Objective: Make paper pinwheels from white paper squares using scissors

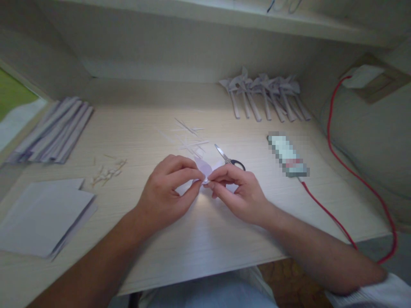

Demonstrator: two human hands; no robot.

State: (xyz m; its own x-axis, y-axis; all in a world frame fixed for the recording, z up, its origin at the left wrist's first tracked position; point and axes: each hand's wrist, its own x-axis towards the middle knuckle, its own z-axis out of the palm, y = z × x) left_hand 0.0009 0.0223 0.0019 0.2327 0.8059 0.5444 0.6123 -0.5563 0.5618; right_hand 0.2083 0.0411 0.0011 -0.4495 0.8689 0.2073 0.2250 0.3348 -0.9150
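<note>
left hand (165, 192) pinched on folded paper piece (205, 170), frame centre | right hand (239, 190) pinching same piece | scissors (229, 159) just behind | paper strips (51, 132) upper left

Both forearms are bare from wrist to elbow, with no watch, ring or bracelet on the left hand (163, 192) or the right hand (239, 192). Pale, light-coloured clothing shows at the lap (205, 291).

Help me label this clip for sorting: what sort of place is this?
Likely a home desk used for paper craft: both hands fold a paper piece, beside scissors, finished paper pinwheels and paper stacks.
</note>
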